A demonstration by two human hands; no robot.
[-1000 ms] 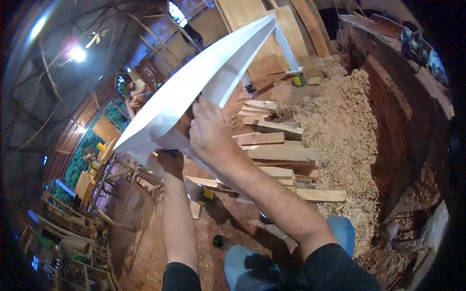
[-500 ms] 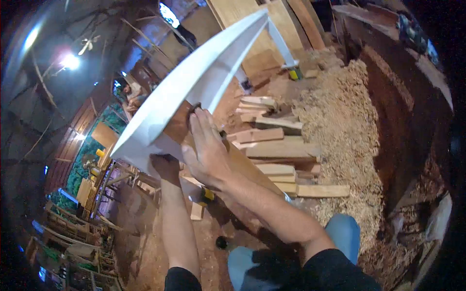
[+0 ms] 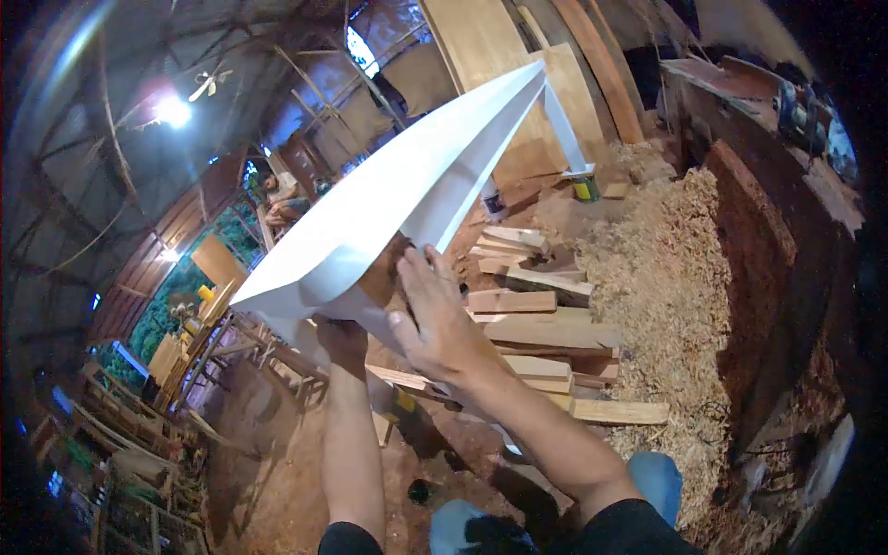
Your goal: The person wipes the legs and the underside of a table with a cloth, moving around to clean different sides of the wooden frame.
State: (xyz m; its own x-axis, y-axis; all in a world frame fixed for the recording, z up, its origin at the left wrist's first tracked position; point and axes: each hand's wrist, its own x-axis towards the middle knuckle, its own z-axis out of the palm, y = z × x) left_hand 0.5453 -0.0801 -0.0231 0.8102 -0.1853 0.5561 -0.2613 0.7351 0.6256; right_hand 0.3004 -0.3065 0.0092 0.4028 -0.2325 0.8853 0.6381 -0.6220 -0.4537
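Note:
A long white-painted wooden piece (image 3: 398, 194), shaped like an angled trough, rises from my hands toward the upper right. My left hand (image 3: 340, 335) grips its lower end from beneath. My right hand (image 3: 435, 319) lies flat with fingers spread against the bare brown wood (image 3: 384, 273) inside the piece; whether something lies under the palm is hidden. My blue-trousered knees (image 3: 652, 476) show at the bottom.
Cut wooden planks (image 3: 536, 324) are stacked on the floor behind my hands. A heap of wood shavings (image 3: 657, 277) lies to the right beside a dark bench (image 3: 768, 185). Boards (image 3: 481, 46) lean at the back. A person (image 3: 282, 199) sits far left, with wooden frames (image 3: 139, 416) below.
My right hand has slid down along the inner wood, then back up a little with fingers spread. The view has shifted, so the white piece sits slightly lower and further right.

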